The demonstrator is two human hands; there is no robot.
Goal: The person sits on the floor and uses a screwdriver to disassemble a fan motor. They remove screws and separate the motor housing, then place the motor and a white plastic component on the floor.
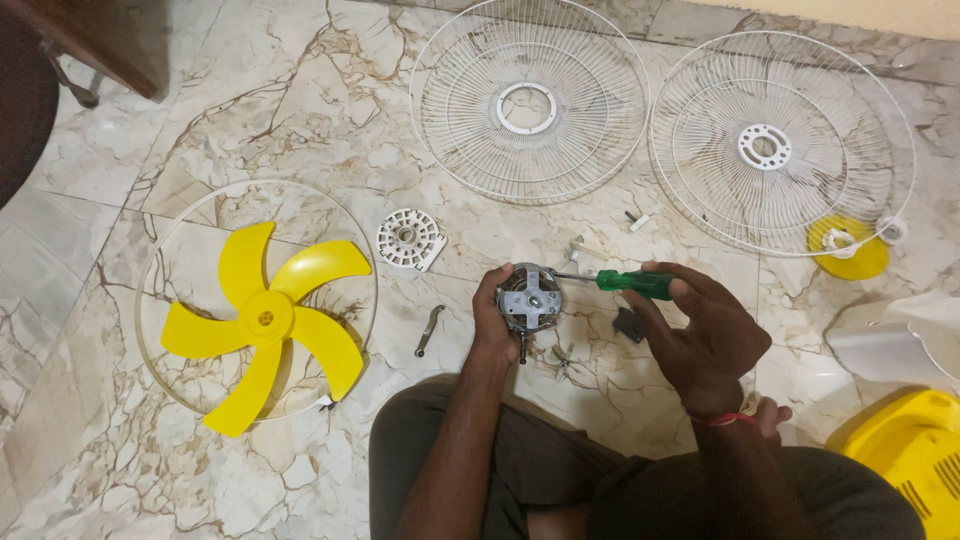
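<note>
Green-handled screwdriver [632, 283] is pinched in the right hand [700, 335], fingers closed round the handle, shaft lying sideways w/ the tip at the edge of the fan motor [529, 298]. Left hand [497, 318] is wrapped round that metal motor, holding it up over the marble floor [300, 100] just in front of the person's knees. Around them: yellow fan blade [265, 320] w/ a clear ring to the left, two white wire grilles [530, 100] further out, small white round plate [410, 240] between blade and motor.
</note>
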